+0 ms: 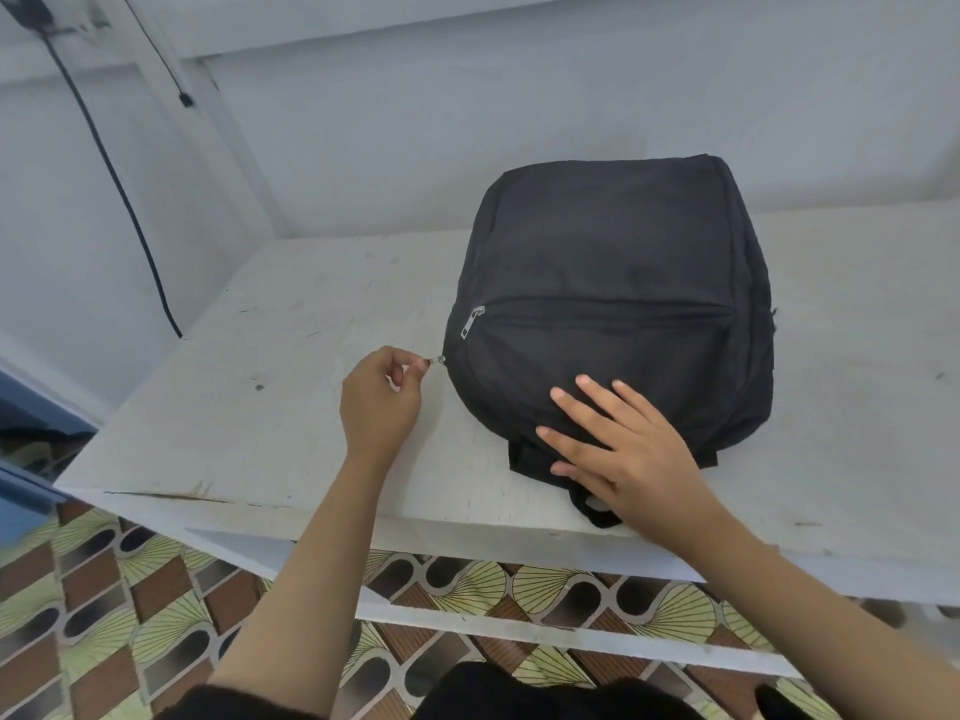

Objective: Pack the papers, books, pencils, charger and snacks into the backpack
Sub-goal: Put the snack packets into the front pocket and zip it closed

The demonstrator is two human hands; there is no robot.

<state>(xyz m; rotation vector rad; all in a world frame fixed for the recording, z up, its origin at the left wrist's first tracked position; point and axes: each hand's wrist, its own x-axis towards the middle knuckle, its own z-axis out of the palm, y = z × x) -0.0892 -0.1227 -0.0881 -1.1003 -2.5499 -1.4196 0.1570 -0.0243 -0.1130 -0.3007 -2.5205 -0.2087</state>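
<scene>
A black backpack [613,283] lies flat on the white table [291,366], its top handle pointing toward me. My left hand [379,402] pinches the small metal zipper pull [440,360] of the main compartment at the bag's left side. My right hand [623,449] lies flat with spread fingers on the bag's near end, pressing it down. A second zipper pull [471,321] hangs at the left end of the front pocket. No papers, books, pencils, charger or snacks are visible.
The table stands against a pale wall [467,122]. A black cable [114,174] hangs down the wall at the left. Below the table's front edge lies a patterned tile floor [156,589]. A blue object [21,480] shows at the far left.
</scene>
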